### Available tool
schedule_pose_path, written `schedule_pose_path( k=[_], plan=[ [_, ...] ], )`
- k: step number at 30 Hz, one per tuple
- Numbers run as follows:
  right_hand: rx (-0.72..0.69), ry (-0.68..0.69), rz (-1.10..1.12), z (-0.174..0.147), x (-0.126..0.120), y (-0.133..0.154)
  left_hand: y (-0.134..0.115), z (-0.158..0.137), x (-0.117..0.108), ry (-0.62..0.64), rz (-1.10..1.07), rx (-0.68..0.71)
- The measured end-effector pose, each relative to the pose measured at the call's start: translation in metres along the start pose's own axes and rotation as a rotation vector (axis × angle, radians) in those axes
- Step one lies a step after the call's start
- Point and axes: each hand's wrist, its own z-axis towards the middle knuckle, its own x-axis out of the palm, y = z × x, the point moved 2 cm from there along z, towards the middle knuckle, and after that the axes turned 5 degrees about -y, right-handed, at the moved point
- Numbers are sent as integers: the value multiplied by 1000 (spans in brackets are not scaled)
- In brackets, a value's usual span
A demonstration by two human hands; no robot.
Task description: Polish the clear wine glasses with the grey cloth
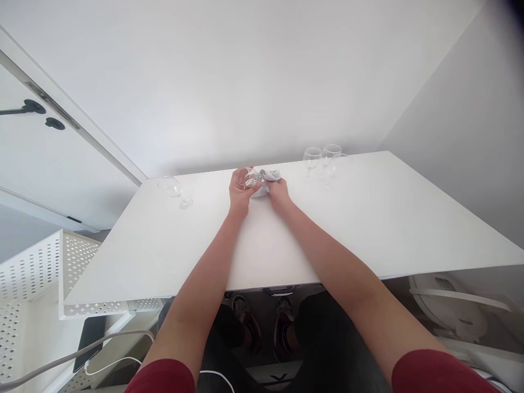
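Note:
A clear wine glass [244, 177] lies tilted between my hands over the far part of the white table. My left hand [238, 194] is closed around its bowl, the rim facing left. My right hand [279, 192] grips a white cloth [272, 174], which is bunched around the stem and foot end of the glass. Part of the stem is hidden by cloth and fingers.
To the left, another stemmed glass [172, 187] is on the white table [347, 229]. Three clear glasses stand close together at the back right, including a front-left glass [312, 157]. A perforated white cart [61, 262] and cables [102, 341] are at lower left.

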Motion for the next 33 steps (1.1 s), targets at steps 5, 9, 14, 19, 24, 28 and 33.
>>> schedule_pose_path(
  k=[5,9,14,19,24,28,33],
  plan=[
    [-101,-107,25,3,-5,5,-7,-5,5,77,38,13],
    [52,74,137,3,1,5,-5,-3,5,104,11,3],
    [-26,30,-45,1,-1,0,-1,-2,3,96,12,18],
    [-150,-132,-92,2,-8,6,-3,-4,5,137,40,0],
    [33,75,28,4,0,2,-2,-3,4,129,36,22],
    [-134,99,-165,4,-2,1,0,-1,2,104,20,38],
    [-338,-82,-352,3,-9,6,-1,-3,3,109,27,11]
  ],
)
